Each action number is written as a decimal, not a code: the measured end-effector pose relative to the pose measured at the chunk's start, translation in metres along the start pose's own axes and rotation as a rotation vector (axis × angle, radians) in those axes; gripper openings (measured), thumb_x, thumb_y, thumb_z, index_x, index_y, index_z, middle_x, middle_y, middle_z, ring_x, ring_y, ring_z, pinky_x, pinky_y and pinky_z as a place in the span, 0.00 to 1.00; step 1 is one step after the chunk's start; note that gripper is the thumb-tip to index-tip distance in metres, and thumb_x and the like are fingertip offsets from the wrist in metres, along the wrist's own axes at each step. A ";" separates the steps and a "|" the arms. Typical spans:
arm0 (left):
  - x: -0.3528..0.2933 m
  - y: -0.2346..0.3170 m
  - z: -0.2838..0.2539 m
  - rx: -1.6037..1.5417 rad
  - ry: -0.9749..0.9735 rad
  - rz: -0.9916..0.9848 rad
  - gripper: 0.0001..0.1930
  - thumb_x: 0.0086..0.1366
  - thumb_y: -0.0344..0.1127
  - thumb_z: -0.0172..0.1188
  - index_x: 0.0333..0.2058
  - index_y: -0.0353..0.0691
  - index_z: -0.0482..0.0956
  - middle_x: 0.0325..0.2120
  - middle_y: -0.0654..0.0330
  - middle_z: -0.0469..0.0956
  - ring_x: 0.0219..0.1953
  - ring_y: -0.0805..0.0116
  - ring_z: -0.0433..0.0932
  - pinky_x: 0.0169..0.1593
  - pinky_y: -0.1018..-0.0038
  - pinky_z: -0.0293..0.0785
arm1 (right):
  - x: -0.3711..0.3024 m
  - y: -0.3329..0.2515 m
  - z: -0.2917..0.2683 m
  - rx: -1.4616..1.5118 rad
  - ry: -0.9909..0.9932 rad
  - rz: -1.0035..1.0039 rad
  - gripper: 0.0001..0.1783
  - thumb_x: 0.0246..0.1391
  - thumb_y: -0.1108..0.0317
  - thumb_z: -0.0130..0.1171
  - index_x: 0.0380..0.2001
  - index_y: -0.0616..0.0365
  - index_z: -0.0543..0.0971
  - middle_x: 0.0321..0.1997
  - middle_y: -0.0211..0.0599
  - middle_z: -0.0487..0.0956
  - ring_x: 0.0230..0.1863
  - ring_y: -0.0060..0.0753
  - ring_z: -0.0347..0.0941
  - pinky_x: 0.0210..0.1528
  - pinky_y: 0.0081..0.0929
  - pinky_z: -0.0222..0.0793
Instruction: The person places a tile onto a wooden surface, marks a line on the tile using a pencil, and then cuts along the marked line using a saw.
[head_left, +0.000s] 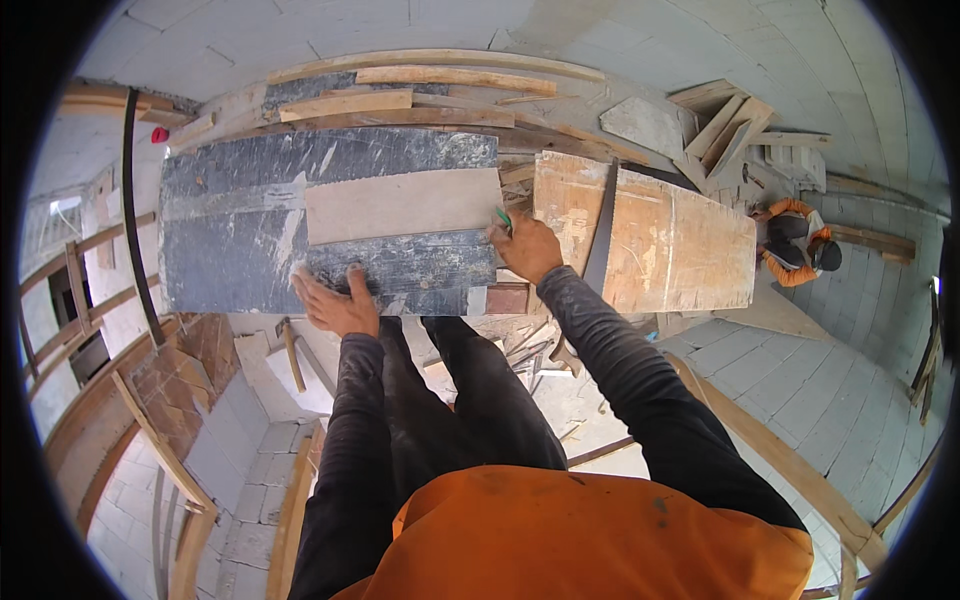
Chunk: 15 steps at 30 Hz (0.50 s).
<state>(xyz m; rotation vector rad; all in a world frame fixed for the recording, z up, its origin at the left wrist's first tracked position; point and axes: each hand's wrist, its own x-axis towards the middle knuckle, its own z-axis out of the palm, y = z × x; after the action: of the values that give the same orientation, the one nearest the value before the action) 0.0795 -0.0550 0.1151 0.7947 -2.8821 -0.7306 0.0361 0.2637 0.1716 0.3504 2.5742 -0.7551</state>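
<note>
A dark, scuffed board lies across the bench in front of me, with a pale rectangular panel on top of it. My left hand rests with spread fingers on the dark board's near edge, below the panel. At the panel's right end, my right hand is closed around a small green marking tool, perhaps a pencil; most of it is hidden by the fingers. Just right of that hand, a handsaw lies across a worn plywood sheet, its toothed blade showing.
Several timber planks lie beyond the boards, and wood offcuts are piled at the far right. A co-worker in orange crouches farther right. A hammer is below the dark board. Wooden framing stands at left.
</note>
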 end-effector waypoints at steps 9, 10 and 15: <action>0.072 -0.032 -0.044 0.038 -0.282 0.105 0.31 0.65 0.49 0.64 0.63 0.36 0.79 0.67 0.50 0.73 0.71 0.47 0.66 0.74 0.52 0.57 | -0.061 0.007 0.082 0.790 0.238 0.401 0.28 0.56 0.52 0.73 0.50 0.63 0.79 0.50 0.50 0.82 0.51 0.51 0.79 0.53 0.42 0.75; 0.088 -0.053 -0.033 -0.138 -0.315 0.185 0.30 0.66 0.45 0.63 0.62 0.32 0.79 0.65 0.46 0.75 0.68 0.46 0.70 0.73 0.56 0.61 | -0.063 0.025 0.092 0.878 0.273 0.291 0.27 0.55 0.53 0.75 0.48 0.63 0.80 0.45 0.45 0.82 0.45 0.43 0.80 0.48 0.38 0.75; 0.059 -0.006 -0.094 -0.559 -0.681 0.140 0.26 0.71 0.31 0.57 0.65 0.26 0.74 0.64 0.46 0.75 0.64 0.57 0.74 0.68 0.63 0.67 | -0.162 0.041 -0.026 1.286 -0.127 0.470 0.18 0.56 0.58 0.78 0.41 0.57 0.82 0.29 0.25 0.78 0.28 0.20 0.74 0.30 0.23 0.70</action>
<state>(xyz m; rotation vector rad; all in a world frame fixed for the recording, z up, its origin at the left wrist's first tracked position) 0.0482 -0.1288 0.1916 0.2976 -2.9086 -1.9793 0.1836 0.2931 0.2492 1.1478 1.4381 -2.0132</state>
